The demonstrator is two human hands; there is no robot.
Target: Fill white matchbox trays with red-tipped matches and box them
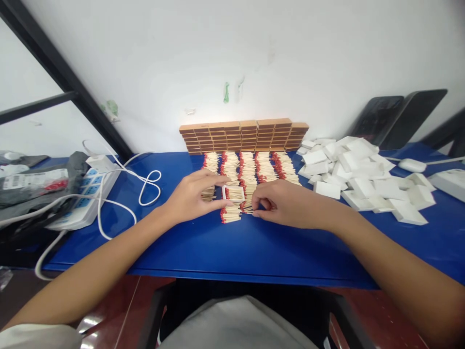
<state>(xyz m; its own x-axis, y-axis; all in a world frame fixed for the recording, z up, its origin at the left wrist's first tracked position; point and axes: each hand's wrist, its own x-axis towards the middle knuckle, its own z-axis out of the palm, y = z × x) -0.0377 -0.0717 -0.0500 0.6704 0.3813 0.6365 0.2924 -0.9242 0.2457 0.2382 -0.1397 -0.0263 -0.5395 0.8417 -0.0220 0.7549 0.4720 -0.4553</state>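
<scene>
My left hand (196,195) grips a small white matchbox tray (233,198) between thumb and fingers. Several red-tipped matches (232,193) lie inside the tray. It is held over one of the rows of loose matches (247,168) on the blue table. Just right of the tray, my right hand (278,201) has its thumb and fingers pinched together at the near end of the middle row, on matches at the fingertips. How many matches it pinches I cannot tell. Part of the rows is hidden behind my hands.
Stacked matchboxes (247,136) line the wall behind the rows. White matchbox trays (358,169) are heaped at the right, before two dark phones (395,118). A white power strip (87,191), loose cables and grey packaging (39,182) occupy the left side of the blue table (218,252).
</scene>
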